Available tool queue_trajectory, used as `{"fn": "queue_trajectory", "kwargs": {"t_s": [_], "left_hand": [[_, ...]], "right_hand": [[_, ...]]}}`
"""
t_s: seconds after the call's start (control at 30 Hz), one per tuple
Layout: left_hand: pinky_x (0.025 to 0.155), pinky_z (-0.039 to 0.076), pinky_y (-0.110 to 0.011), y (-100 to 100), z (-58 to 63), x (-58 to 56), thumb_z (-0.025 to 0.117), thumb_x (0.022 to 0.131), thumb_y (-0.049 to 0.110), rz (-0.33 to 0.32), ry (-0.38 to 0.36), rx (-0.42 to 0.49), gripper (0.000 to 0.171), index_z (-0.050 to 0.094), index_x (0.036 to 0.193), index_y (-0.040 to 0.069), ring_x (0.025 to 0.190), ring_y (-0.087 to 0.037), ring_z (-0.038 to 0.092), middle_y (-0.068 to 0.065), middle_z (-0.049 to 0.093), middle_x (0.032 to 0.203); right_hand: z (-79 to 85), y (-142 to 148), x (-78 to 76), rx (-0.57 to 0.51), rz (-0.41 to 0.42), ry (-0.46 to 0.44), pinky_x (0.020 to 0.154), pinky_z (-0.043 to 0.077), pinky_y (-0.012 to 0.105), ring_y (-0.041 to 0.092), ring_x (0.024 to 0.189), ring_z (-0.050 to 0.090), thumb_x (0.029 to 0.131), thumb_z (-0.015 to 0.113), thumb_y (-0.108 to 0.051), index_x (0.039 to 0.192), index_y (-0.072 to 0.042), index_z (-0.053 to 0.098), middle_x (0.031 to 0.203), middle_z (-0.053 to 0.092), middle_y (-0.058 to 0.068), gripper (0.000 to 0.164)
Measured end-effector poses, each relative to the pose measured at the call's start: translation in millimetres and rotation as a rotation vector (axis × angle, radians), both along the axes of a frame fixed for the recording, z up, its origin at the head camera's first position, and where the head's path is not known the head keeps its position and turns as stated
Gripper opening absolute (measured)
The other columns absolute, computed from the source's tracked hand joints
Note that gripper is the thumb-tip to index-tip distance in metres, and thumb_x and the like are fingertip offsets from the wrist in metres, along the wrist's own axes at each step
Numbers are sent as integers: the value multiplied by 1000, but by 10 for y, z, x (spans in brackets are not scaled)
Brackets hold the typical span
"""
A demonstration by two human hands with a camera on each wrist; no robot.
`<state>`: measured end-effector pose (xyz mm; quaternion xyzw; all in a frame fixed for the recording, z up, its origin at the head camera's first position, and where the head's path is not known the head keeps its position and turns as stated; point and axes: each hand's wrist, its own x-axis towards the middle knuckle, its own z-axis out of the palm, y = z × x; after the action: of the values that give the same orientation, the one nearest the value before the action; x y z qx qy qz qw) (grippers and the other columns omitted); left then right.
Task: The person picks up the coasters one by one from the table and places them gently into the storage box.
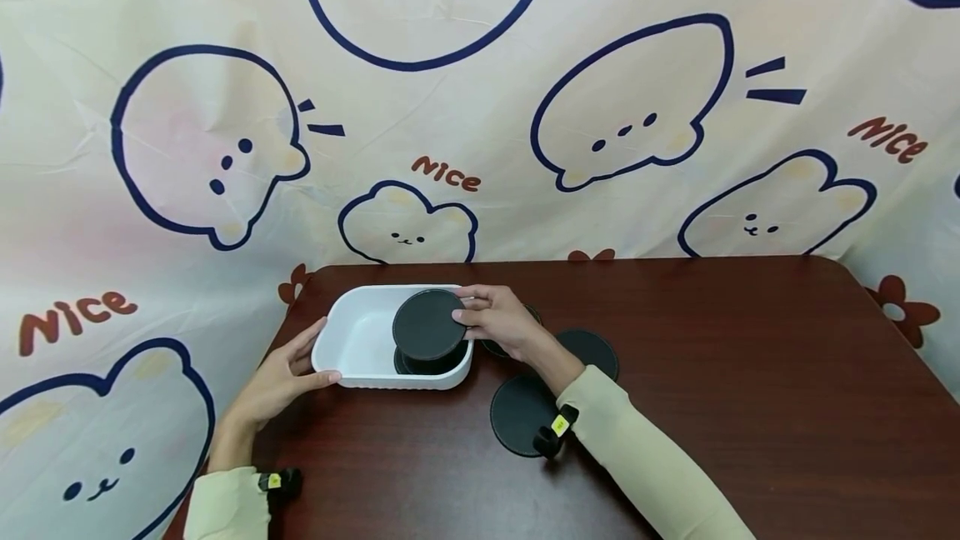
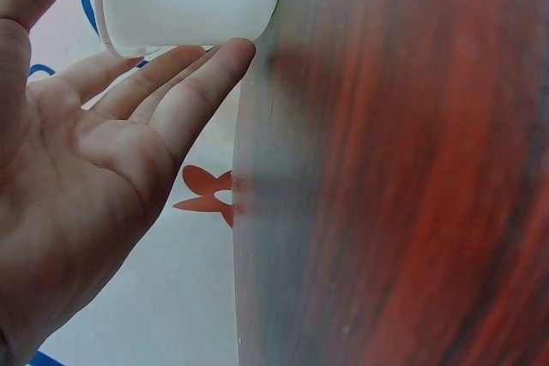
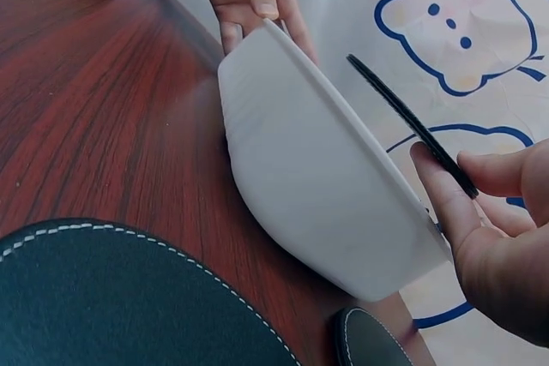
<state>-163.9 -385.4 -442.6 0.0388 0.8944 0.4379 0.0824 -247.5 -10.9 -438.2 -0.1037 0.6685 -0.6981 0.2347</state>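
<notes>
A white plastic container [image 1: 356, 340] with rounded corners stands on the table. My left hand [image 1: 273, 382] holds its left end, thumb at the front corner and fingers along the side; the left wrist view shows the fingertips [image 2: 233, 56] against its wall. Over the container's right part my right hand [image 1: 498, 319] pinches a round black coaster [image 1: 427, 325] by its edge. The right wrist view has this coaster [image 3: 403, 113] edge-on, between thumb and fingers, above the rim. Beneath it in the container lies more black, mostly hidden.
On the dark wood table [image 1: 712, 390], right of the container, lie a black coaster [image 1: 521, 415] partly under the right wrist, another coaster [image 1: 590, 350] behind the forearm, and one mostly hidden by the right hand. A printed cloth [image 1: 510, 215] hangs behind the table.
</notes>
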Motion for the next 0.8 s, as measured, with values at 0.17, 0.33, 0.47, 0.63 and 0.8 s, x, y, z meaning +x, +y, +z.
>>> {"fn": "queue_trajectory", "kwargs": {"t_s": [0.17, 0.33, 0.47, 0.63, 0.8], "left_hand": [[103, 61, -34, -3, 2, 11, 81, 97, 23, -10, 8, 16, 98, 19, 173, 11, 147, -53, 51, -28, 30, 173], [102, 60, -30, -3, 10, 3, 81, 98, 23, -15, 11, 19, 98, 19, 173, 12, 147, -53, 51, -28, 30, 173], [103, 60, -32, -3, 24, -7, 81, 97, 23, -19, 12, 11, 99, 19, 173, 11, 147, -53, 51, -28, 29, 174], [104, 60, -36, -8, 19, -9, 81, 97, 24, -12, 7, -4, 99, 19, 173, 12, 147, -53, 51, -28, 30, 174], [104, 60, -39, -12, 17, -11, 81, 98, 22, -12, 4, -1, 98, 19, 173, 11, 147, -54, 50, -28, 29, 174]], "right_hand": [[5, -37, -7, 27, 6, 6, 91, 66, 34, 27, 124, 74, 104, 70, -8, 153, -10, 60, 158, 57, 22, 49], [24, -63, -12, 35, 22, 12, 98, 64, 39, 34, 133, 69, 105, 68, -8, 153, -9, 59, 158, 56, 23, 49], [47, -87, -6, 40, 36, 20, 98, 64, 40, 35, 131, 70, 105, 68, -6, 153, -8, 58, 156, 58, 23, 49], [80, -150, 1, 67, 57, 70, 94, 65, 39, 32, 123, 74, 104, 67, -3, 152, -5, 59, 148, 66, 23, 48], [100, -199, 9, 95, 85, 111, 93, 65, 41, 30, 116, 78, 104, 67, -1, 148, -4, 63, 142, 70, 22, 44]]}}
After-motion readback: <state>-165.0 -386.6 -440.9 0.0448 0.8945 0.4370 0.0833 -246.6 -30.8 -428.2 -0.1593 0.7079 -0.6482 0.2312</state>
